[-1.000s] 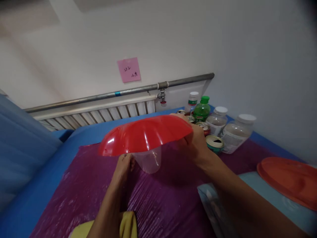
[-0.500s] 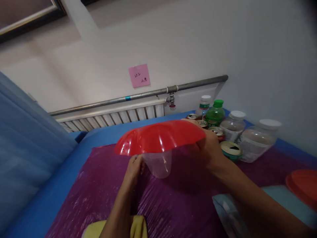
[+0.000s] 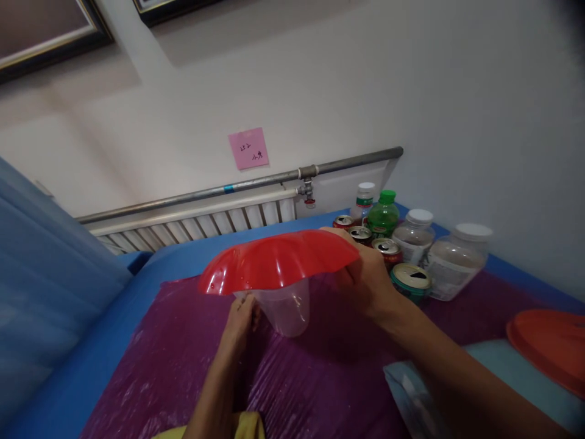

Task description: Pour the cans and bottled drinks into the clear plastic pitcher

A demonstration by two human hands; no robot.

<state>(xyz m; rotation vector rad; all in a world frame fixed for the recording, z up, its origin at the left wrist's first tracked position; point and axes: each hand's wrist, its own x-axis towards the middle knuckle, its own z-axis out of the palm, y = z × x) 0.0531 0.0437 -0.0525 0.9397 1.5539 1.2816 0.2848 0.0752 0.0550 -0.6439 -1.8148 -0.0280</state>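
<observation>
A glossy red plastic plate with a scalloped edge (image 3: 278, 261) is tilted above a clear plastic cup (image 3: 289, 310). My right hand (image 3: 368, 274) is closed on the plate's right side, though its fingertips are partly hidden. At the cup's upper left side, my left hand (image 3: 242, 314) has its fingers curled against the cup near the rim. The plate covers the cup's mouth from view, so whether the two touch cannot be seen. Beneath the cup lies a shiny purple plastic sheet (image 3: 178, 353).
At the right stand several opened drink cans (image 3: 411, 279), a green bottle (image 3: 382, 214), a white-capped bottle (image 3: 364, 201) and clear jars with white lids (image 3: 459, 259). A red-orange lid-like disc (image 3: 548, 341) lies near right. A yellow cloth (image 3: 249, 425) is at the front, a blue curtain (image 3: 50, 292) left.
The whole view has shifted slightly, so things appear a little further left and lower. Both hands keep their hold on the plate and the cup.
</observation>
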